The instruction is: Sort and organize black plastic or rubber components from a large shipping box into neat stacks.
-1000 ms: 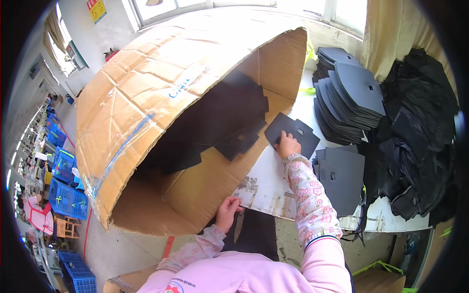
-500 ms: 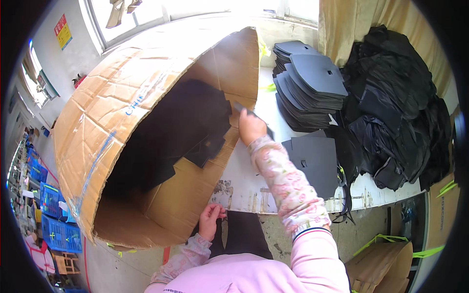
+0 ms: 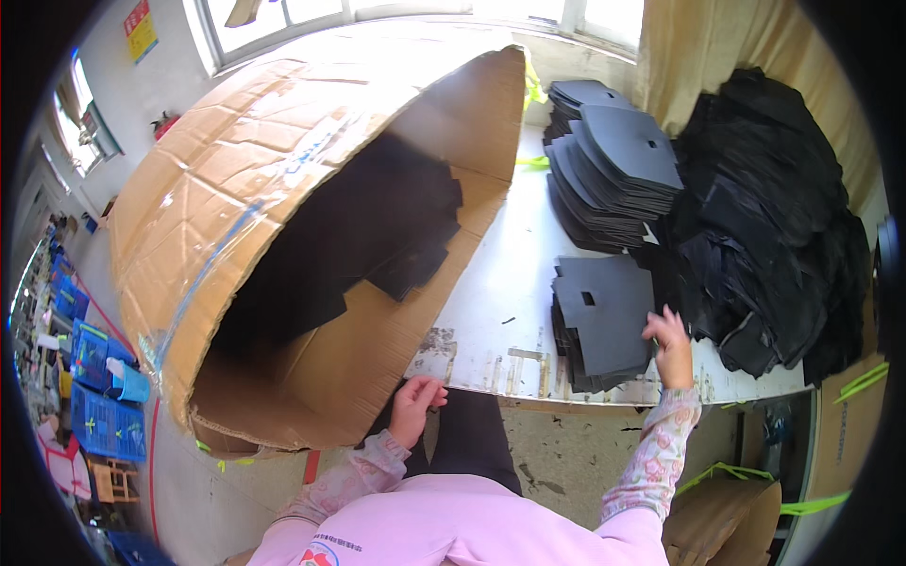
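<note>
My right hand is at the right edge of a short stack of dark grey flat panels, each with a small slot. Its fingers are apart, and nothing shows in them. By the table's front edge, my left hand has its fingertips pressed together; whatever may be between them is hidden. A large cardboard box lies on its side at the left with its mouth toward the table. Inside it are many black flat pieces, the deeper ones lost in shadow.
Behind the short stack rises a taller stack of grey panels. Black fabric pieces form a big heap at the right. On the floor stand another carton at lower right and blue baskets at far left. The white table has worn marks.
My right hand has moved from the box's mouth, where it held a dark flat piece, right and nearer to the short stack; that piece is gone from it. My left hand stays by the table edge.
</note>
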A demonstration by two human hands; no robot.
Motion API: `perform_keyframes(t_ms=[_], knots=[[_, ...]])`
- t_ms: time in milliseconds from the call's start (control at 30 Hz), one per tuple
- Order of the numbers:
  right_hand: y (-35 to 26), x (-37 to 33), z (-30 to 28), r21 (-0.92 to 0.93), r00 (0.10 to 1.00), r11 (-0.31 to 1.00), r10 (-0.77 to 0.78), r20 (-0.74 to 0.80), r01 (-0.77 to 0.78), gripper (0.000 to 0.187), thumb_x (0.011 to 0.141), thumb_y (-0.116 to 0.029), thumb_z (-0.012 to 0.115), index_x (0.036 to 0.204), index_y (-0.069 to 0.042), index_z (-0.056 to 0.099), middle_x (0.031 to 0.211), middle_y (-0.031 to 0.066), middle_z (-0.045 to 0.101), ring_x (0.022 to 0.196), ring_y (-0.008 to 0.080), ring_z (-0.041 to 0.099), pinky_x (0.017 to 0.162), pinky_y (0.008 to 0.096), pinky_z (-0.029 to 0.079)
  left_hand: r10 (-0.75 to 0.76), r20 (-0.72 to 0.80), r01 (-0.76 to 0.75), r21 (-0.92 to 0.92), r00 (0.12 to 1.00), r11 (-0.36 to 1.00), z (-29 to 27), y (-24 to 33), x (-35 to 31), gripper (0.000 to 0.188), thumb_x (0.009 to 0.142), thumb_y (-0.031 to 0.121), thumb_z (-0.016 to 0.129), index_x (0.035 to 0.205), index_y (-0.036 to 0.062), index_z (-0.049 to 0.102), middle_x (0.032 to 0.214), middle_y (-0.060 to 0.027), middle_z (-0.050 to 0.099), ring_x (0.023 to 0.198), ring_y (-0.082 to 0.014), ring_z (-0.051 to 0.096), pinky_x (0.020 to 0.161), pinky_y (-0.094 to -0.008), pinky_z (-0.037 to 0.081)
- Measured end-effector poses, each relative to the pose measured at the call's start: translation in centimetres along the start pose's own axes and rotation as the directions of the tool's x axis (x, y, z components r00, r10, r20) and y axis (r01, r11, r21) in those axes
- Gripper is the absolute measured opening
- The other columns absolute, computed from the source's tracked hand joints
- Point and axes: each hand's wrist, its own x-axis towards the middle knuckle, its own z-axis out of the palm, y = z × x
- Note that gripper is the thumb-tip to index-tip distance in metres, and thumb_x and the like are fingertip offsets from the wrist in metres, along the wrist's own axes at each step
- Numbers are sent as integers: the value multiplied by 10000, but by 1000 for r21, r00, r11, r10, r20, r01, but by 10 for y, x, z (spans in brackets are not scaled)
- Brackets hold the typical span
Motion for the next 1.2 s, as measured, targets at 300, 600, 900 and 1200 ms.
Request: perform_keyframes(t_ms=[300, 600, 900, 1200], knots=[[-164, 55, 17, 669, 922, 742, 232, -309, 37, 194, 921, 53, 481, 1014, -9, 640, 1033, 116, 674, 981, 192, 638, 878, 300, 489, 29, -52, -29, -3, 998, 1000, -8, 2, 0, 175, 988, 182, 511, 999, 23, 584, 888, -63, 636, 771, -126, 619, 745, -265, 518], [-216, 190, 304, 684, 684, -233, 92, 723, -691, 465, 874, -268, 696, 1192, 29, 533, 1049, 113, 657, 894, 209, 654, 711, 271, 537, 24, -138, -23, 6, 990, 1000, -26, 8, -14, 183, 994, 187, 502, 1005, 23, 582, 900, -68, 621, 817, -137, 616, 763, -282, 528], [-276, 255, 321, 507, 569, -356, -88, 818, -785, 469, 790, -187, 775, 1181, -43, 560, 964, 63, 681, 793, 196, 684, 643, 329, 586, 0, -229, -10, -45, 973, 999, -46, -2, -20, 194, 989, 190, 518, 1027, 13, 589, 929, -72, 632, 835, -145, 619, 761, -285, 529], [-306, 243, 326, 702, 702, -259, 109, 704, -664, 353, 795, -48, 715, 1121, -11, 582, 969, 102, 676, 736, 199, 684, 564, 299, 593, 6, -235, -19, -53, 972, 998, -40, -9, -19, 192, 987, 189, 523, 1019, 13, 595, 924, -69, 634, 829, -139, 617, 766, -280, 517]])
